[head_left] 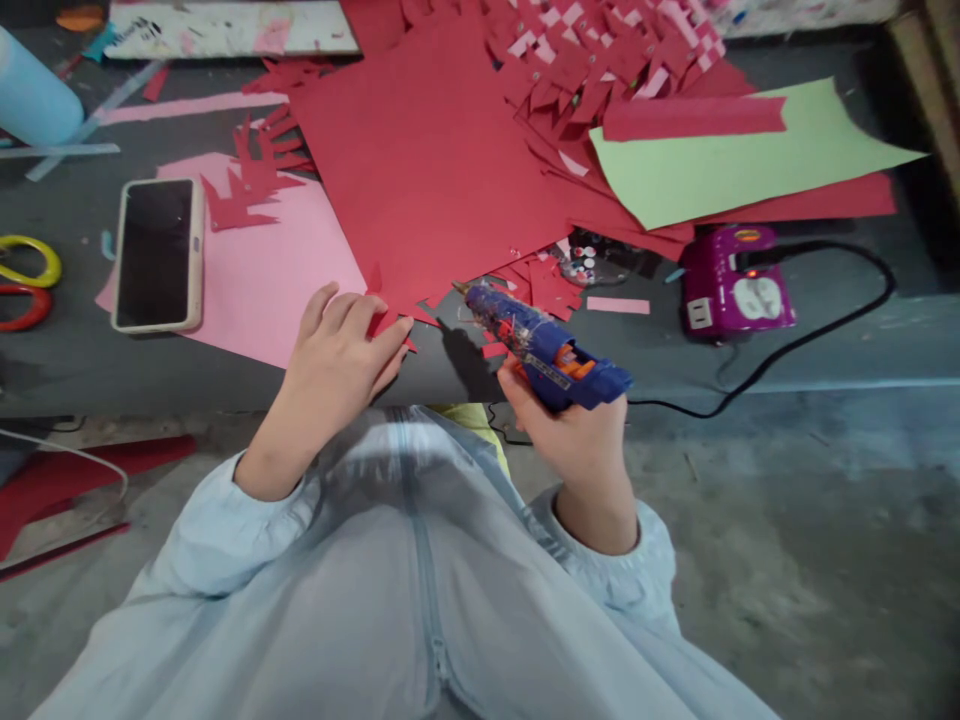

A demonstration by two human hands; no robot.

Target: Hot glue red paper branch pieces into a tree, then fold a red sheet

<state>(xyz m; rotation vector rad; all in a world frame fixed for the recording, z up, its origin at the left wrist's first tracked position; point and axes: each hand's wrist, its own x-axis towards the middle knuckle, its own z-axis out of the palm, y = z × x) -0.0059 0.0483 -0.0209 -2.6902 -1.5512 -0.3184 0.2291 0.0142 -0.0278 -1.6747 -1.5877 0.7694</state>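
Note:
My right hand (574, 440) is wrapped around the handle of a blue hot glue gun (544, 345). Its nozzle points left, close to the lower edge of a large red paper sheet (442, 150). Bent fingers of my left hand (341, 340) close on a small cut red paper piece (388, 321) by that sheet's bottom corner; part of the piece is hidden under them. Small red paper scraps (536, 285) lie beyond the glue gun. A pink paper sheet (262, 270) spreads out left of the red one.
A phone (157, 255) lies on the pink sheet, with scissors (26, 285) further left. At right stand a purple power adapter (739, 285) with a black cord (817, 335) and a green paper sheet (750, 165). Woven red-and-pink paper (592, 50) is at the back.

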